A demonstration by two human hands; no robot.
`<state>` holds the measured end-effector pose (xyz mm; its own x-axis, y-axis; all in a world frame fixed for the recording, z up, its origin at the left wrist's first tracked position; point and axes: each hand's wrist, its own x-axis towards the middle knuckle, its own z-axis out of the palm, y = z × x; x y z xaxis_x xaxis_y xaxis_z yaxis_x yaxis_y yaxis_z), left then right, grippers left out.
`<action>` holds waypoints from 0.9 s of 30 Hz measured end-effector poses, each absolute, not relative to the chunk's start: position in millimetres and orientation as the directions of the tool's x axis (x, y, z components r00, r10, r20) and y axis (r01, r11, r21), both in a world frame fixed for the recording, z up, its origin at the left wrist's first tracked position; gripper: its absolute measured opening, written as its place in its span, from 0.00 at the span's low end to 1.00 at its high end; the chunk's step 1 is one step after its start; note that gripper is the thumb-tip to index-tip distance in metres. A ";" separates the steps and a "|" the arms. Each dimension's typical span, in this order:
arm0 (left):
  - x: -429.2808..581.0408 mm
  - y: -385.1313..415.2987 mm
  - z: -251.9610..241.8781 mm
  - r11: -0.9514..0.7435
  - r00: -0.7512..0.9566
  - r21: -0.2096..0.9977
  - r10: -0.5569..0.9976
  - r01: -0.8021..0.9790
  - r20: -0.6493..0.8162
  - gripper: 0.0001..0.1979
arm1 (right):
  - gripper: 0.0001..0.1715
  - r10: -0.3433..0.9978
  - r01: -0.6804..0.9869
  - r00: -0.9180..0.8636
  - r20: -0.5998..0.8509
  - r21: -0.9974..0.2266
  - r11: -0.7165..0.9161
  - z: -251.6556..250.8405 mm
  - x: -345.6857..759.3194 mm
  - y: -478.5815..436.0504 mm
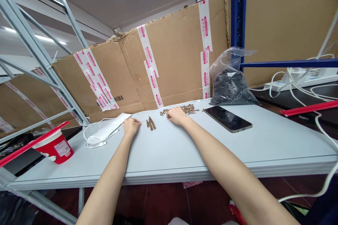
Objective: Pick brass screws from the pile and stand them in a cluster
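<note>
My left hand [130, 126] rests on the table beside a white strip-like object, its fingertips drawn together. Whatever it pinches is too small to make out. Just right of it lies a small group of brown-gold, narrow pieces [151, 123], side by side with their points away from me. My right hand [176, 115] reaches to the left part of a loose pile of small brass-coloured pieces [190, 109]. Its fingers are curled down at the pile, and what they grip is hidden. The white strip-like object [108, 129] has cables lying around it.
A black phone [228, 119] lies right of the pile. Behind it stands a clear bag of dark material [229, 86]. A red cup [56, 147] is at the table's left. Taped cardboard [176, 56] walls the back edge; a power strip [303, 81] and cables sit right.
</note>
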<state>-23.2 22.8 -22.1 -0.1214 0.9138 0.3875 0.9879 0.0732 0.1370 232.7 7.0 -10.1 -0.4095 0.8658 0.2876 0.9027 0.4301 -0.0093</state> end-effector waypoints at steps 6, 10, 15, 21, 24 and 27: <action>-25.8 24.0 -24.0 0.091 -0.134 0.123 0.904 0.988 0.406 0.09 | 0.14 0.859 0.899 -0.412 0.306 -0.021 0.438 -12.5 233.5 9.3; -27.2 24.6 -24.2 0.113 -0.153 0.122 0.901 0.986 0.406 0.09 | 0.14 0.857 0.898 -0.415 0.305 -0.013 0.439 -11.4 233.6 7.8; -27.2 24.4 -23.4 0.112 -0.130 0.068 0.894 0.991 0.428 0.09 | 0.14 0.863 0.901 -0.409 0.295 -0.017 0.433 -10.7 233.7 6.9; -24.4 22.6 -22.5 0.109 -0.126 0.063 0.886 0.992 0.447 0.09 | 0.13 0.863 0.900 -0.409 0.295 -0.026 0.435 -11.0 233.3 7.7; -22.8 22.9 -23.8 0.092 -0.119 0.081 0.885 0.992 0.450 0.09 | 0.13 0.868 0.903 -0.404 0.289 -0.022 0.429 -9.7 232.9 5.8; -22.5 24.8 -25.7 0.102 -0.149 0.133 0.897 0.986 0.416 0.09 | 0.13 0.868 0.905 -0.403 0.289 -0.014 0.425 -8.6 232.7 3.9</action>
<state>-22.5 24.8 -25.7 -0.1492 0.8969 0.4163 0.9858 0.1021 0.1332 232.7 3.9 -8.6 -0.4034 0.8681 0.2891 0.9050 0.4251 -0.0138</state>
